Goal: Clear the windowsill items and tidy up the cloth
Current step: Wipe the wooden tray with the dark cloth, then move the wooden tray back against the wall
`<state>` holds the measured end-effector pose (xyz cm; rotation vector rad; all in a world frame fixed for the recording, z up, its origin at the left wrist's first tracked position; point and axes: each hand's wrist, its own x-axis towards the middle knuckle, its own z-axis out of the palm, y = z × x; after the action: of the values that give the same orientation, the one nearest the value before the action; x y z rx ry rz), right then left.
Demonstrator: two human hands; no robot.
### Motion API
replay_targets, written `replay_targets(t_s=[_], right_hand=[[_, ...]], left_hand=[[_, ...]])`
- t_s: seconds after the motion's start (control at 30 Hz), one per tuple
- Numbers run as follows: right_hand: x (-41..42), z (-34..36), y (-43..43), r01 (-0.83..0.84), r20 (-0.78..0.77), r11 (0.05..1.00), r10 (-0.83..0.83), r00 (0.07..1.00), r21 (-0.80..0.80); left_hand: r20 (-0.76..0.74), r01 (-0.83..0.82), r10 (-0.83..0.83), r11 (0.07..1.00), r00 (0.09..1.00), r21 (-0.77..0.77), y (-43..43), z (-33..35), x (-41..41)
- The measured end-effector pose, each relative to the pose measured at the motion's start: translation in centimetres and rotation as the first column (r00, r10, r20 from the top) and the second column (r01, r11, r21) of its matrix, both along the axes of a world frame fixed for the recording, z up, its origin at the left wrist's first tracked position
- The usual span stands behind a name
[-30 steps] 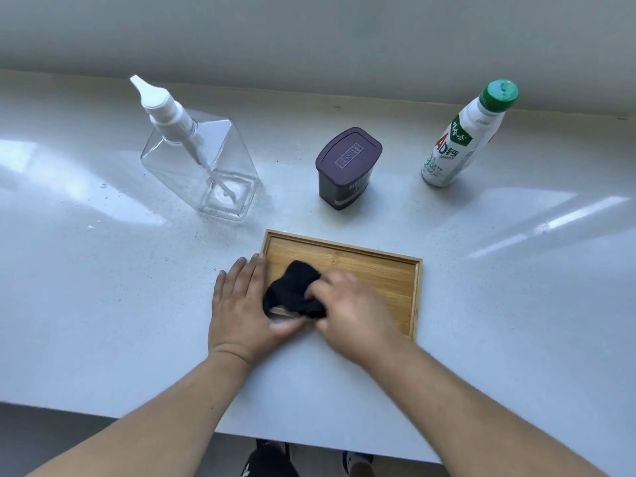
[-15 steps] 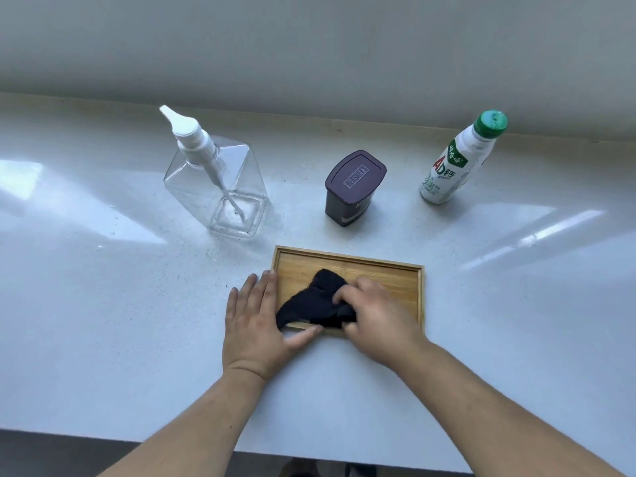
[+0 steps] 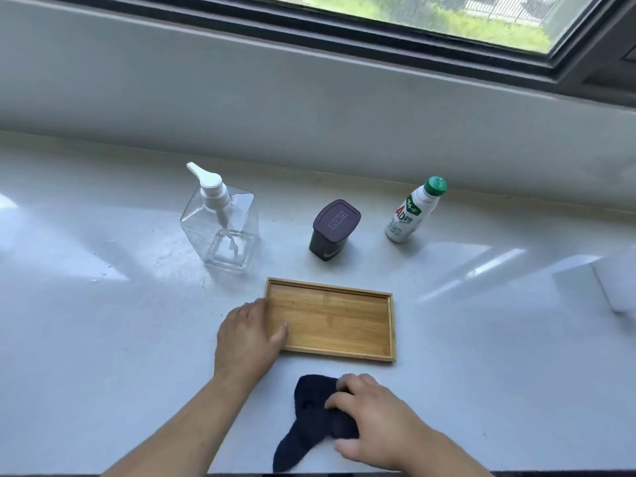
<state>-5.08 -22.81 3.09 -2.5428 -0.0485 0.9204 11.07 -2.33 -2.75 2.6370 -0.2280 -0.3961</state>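
Observation:
A dark blue cloth [image 3: 308, 420] lies crumpled on the white windowsill near its front edge, and my right hand [image 3: 370, 420] rests on it with the fingers closed over its right part. The bamboo tray [image 3: 335, 320] sits empty behind the cloth. My left hand [image 3: 247, 333] lies on the tray's left end, thumb inside the rim. Further back stand a clear pump bottle [image 3: 222, 225], a dark purple lidded box [image 3: 332, 230] and a white drink bottle [image 3: 411, 211] with a green cap.
The sill's front edge [image 3: 206, 471] runs just below the cloth. A white object [image 3: 616, 284] sits at the far right. A grey wall and the window frame [image 3: 378, 46] rise behind the sill.
My right hand has dragged the cloth off the tray toward the front edge of the sill. My left hand stayed at the tray's left end. The camera has tilted up.

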Motion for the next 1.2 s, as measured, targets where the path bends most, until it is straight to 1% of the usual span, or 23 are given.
replay_targets(t_s=[0.03, 0.07, 0.1, 0.13, 0.17, 0.2, 0.23, 0.27, 0.3, 0.33, 0.37, 0.4, 0.47, 0.53, 0.6, 0.7, 0.83, 0.9, 1.0, 1.2], right_hand=[[0.3, 0.1, -0.3, 0.116, -0.051, 0.992, -0.113, 0.992, 0.051], [0.8, 0.4, -0.8, 0.254, -0.063, 0.961, -0.249, 0.967, 0.111], [1.4, 0.7, -1.5, 0.387, -0.038, 0.910, -0.385, 0.922, 0.148], [2.1, 1.0, -2.4, 0.499, 0.030, 0.851, -0.510, 0.860, 0.163], [2.7, 1.2, -3.4, 0.601, 0.111, 0.783, -0.619, 0.777, 0.161], [3.4, 1.2, -4.7, 0.698, 0.157, 0.697, -0.718, 0.679, 0.166], [4.1, 1.3, -5.7, 0.792, 0.128, 0.582, -0.813, 0.568, 0.187], [4.8, 1.2, -6.5, 0.866, 0.015, 0.452, -0.888, 0.459, 0.213], [5.3, 0.9, -7.1, 0.915, -0.144, 0.321, -0.921, 0.362, 0.247], [5.8, 0.7, -7.5, 0.937, -0.280, 0.210, -0.916, 0.288, 0.279], [6.0, 0.6, -7.8, 0.943, -0.363, 0.129, -0.900, 0.241, 0.307], [6.0, 0.7, -8.1, 0.943, -0.410, 0.064, -0.890, 0.202, 0.326], [5.6, 0.8, -8.7, 0.932, -0.454, -0.022, -0.878, 0.155, 0.362], [5.0, 1.0, -9.7, 0.917, -0.476, -0.057, -0.866, 0.151, 0.394], [4.7, 1.4, -11.4, 0.900, -0.467, -0.053, -0.867, 0.173, 0.432], [4.2, 1.8, -14.9, 0.885, -0.438, -0.054, -0.882, 0.176, 0.463], [3.4, 2.5, -20.8, 0.878, -0.410, -0.004, -0.885, 0.219, 0.479], [2.9, 2.9, -24.0, 0.879, -0.391, -0.001, -0.896, 0.211, 0.478], [1.8, 3.3, -29.3, 0.873, -0.368, -0.022, -0.912, 0.182, 0.488], [0.1, 3.9, -38.8, 0.857, -0.311, -0.036, -0.939, 0.147, 0.515]], left_hand=[[-0.052, -0.023, 0.021, 0.999, 0.998, -0.033, -0.1, 0.6, 0.5], [-0.119, -0.059, 0.051, 0.996, 0.992, -0.068, -0.2, 1.2, 1.0], [-0.193, -0.103, 0.083, 0.990, 0.978, -0.095, -0.3, 1.7, 1.5], [-0.268, -0.142, 0.107, 0.983, 0.957, -0.115, -0.4, 2.2, 1.9], [-0.336, -0.171, 0.118, 0.976, 0.935, -0.133, -0.6, 2.6, 2.2], [-0.389, -0.196, 0.124, 0.969, 0.913, -0.149, -0.7, 2.8, 2.4], [-0.430, -0.224, 0.135, 0.961, 0.893, -0.164, -0.9, 3.0, 2.6], [-0.464, -0.254, 0.147, 0.951, 0.874, -0.177, -1.0, 3.1, 2.7], [-0.492, -0.282, 0.159, 0.941, 0.856, -0.186, -1.1, 3.2, 2.8], [-0.513, -0.302, 0.166, 0.933, 0.842, -0.194, -1.2, 3.3, 2.8], [-0.528, -0.315, 0.169, 0.928, 0.832, -0.200, -1.3, 3.5, 2.8], [-0.537, -0.324, 0.171, 0.923, 0.826, -0.205, -1.4, 3.6, 2.8], [-0.548, -0.343, 0.177, 0.914, 0.817, -0.216, -1.8, 3.9, 2.7], [-0.564, -0.355, 0.178, 0.908, 0.807, -0.222, -2.7, 4.4, 2.3], [-0.574, -0.365, 0.176, 0.901, 0.800, -0.233, -4.2, 5.0, 1.8], [-0.570, -0.388, 0.179, 0.881, 0.802, -0.270, -7.5, 5.8, 0.9], [-0.570, -0.395, 0.163, 0.864, 0.805, -0.311, -13.5, 7.1, -0.3], [-0.576, -0.396, 0.158, 0.862, 0.802, -0.315, -17.0, 7.8, -0.6], [-0.594, -0.391, 0.133, 0.860, 0.793, -0.328, -22.5, 8.6, -0.9], [-0.585, -0.321, 0.068, 0.884, 0.808, -0.341, -32.8, 9.6, -1.3]])
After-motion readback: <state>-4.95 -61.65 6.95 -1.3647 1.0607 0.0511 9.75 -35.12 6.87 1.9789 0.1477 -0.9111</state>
